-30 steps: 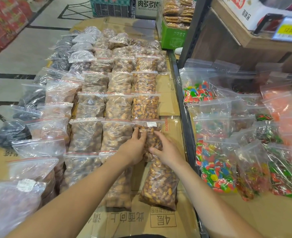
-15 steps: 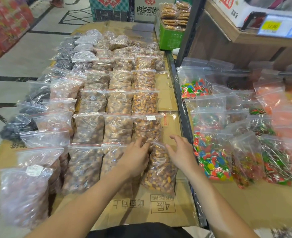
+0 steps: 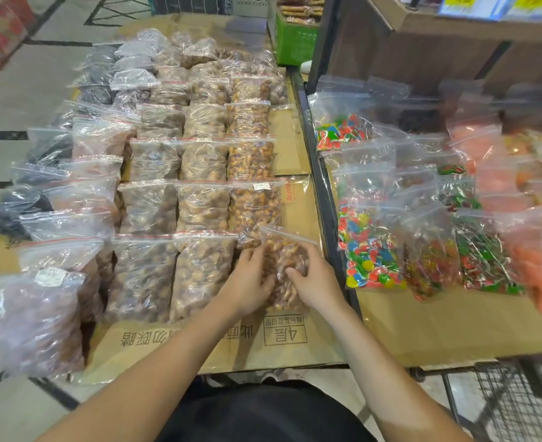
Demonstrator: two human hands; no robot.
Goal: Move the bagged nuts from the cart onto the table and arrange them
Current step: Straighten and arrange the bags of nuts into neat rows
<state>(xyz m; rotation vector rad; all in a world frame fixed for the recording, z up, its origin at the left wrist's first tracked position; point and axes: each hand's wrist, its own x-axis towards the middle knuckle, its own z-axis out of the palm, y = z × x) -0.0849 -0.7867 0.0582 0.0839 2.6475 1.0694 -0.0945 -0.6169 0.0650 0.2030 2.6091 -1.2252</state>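
Note:
Several clear zip bags of brown nuts lie in rows on a cardboard-covered table [image 3: 295,346]. The nearest bag of nuts [image 3: 284,266] lies at the front of the rightmost row. My left hand [image 3: 250,279] presses its left side with curled fingers. From the right, my right hand [image 3: 314,279] grips the same bag. Just beyond it lies another bag of nuts [image 3: 253,205] with a white label. A wire cart [image 3: 512,400] shows at the bottom right corner.
A second cardboard table [image 3: 454,323] to the right holds bags of coloured candy [image 3: 371,250]. A dark metal post [image 3: 324,193] runs between the tables. Dark-filled bags [image 3: 11,212] line the left edge. A green box [image 3: 295,39] and wooden shelving [image 3: 422,33] stand behind.
Both hands drew back from the labelled bag to the nearest bag and closed in on its sides. The view tilted down and the cart came into sight.

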